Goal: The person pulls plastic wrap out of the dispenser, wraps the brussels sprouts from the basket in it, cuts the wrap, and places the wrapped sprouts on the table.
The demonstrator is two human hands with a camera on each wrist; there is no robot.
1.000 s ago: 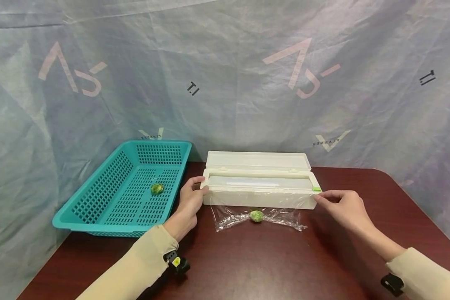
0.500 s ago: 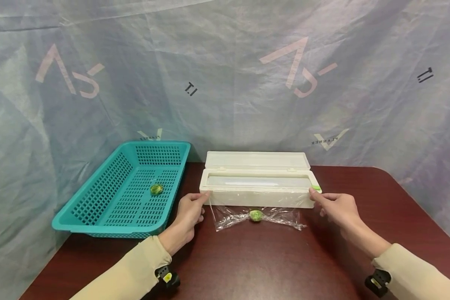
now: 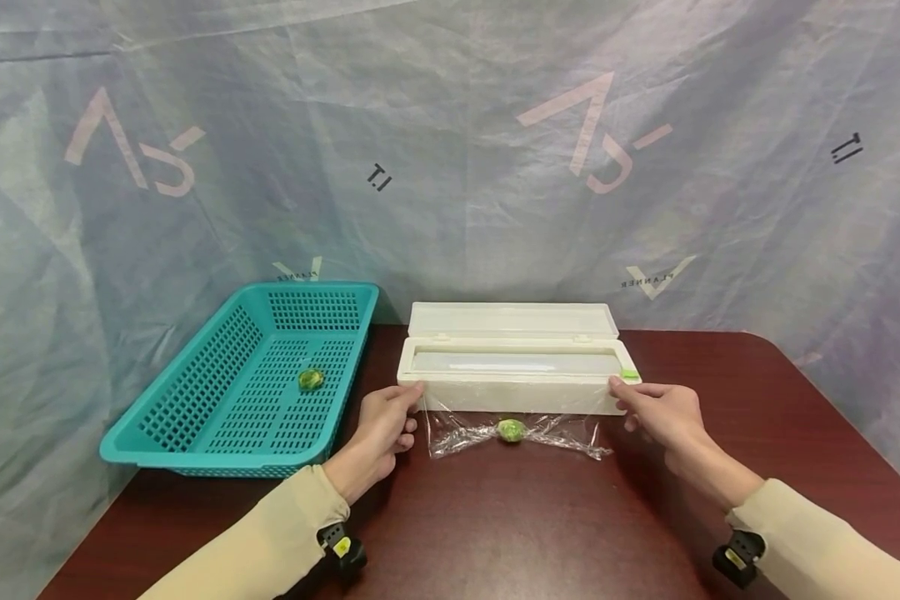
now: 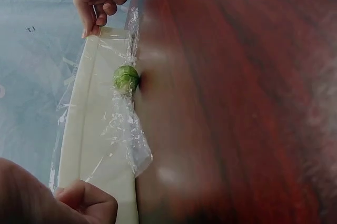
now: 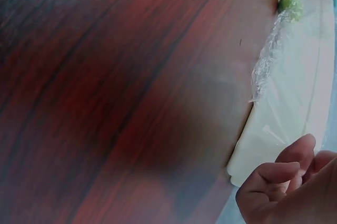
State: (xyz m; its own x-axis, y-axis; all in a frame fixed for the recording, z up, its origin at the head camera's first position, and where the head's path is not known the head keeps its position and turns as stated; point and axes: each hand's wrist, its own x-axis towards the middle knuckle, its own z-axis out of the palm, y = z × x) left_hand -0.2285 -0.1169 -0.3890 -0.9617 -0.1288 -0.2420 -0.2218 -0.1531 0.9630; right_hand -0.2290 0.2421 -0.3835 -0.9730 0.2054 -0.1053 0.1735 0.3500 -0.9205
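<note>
In the head view a white cling film dispenser (image 3: 510,396) stands with its clear lid (image 3: 513,320) raised. From its front hangs clear cling film (image 3: 558,427), bunched on both sides of a green Brussels sprout (image 3: 510,430), which lies just before the box. My left hand (image 3: 381,429) pinches the film at the box's left front corner, thumb on top. At the right front corner, near a green slider (image 3: 629,373), my right hand (image 3: 666,417) pinches the film between thumb and curled fingers. The left wrist view shows the film taut across the box front.
Left of the box is a teal perforated basket (image 3: 232,460) with another wrapped Brussels sprout (image 3: 311,379) on its floor. A dark red wooden table (image 3: 540,525) carries everything. Behind it hangs a grey printed sheet (image 3: 450,167).
My left hand has shifted from the box's left end to its front corner. My right hand has moved slightly left and up along the front edge. Box, sprouts and basket stay put.
</note>
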